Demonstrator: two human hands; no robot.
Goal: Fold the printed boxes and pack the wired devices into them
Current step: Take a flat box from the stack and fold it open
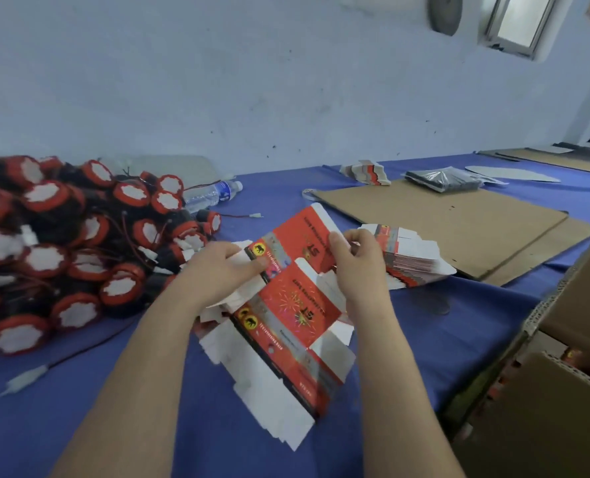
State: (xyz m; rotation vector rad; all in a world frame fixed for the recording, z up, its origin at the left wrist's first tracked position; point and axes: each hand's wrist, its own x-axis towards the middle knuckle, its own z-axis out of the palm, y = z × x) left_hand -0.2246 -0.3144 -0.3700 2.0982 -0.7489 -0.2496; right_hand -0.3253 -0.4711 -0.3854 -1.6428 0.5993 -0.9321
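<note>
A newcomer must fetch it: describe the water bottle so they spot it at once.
On the blue-covered table, find the heap of red-and-black wired devices at left. At the heap's far right edge lies the water bottle: clear plastic, blue label, on its side.

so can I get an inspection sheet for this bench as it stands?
surface: blue-clothed table; cardboard sheets lie flat at the far right.
job's things: one flat printed box held up, not yet folded; loose blanks under it; stacked blanks to its right; pile of red wired devices at left.
clutter: water bottle lying behind the pile; plastic bag of dark items.
grippers: left hand and right hand each grip a side of the printed box.
cables: thin leads tangled through the pile; one white connector trails onto the cloth.
surroundings: blue wall, window, corrugated cartons at right.
</note>
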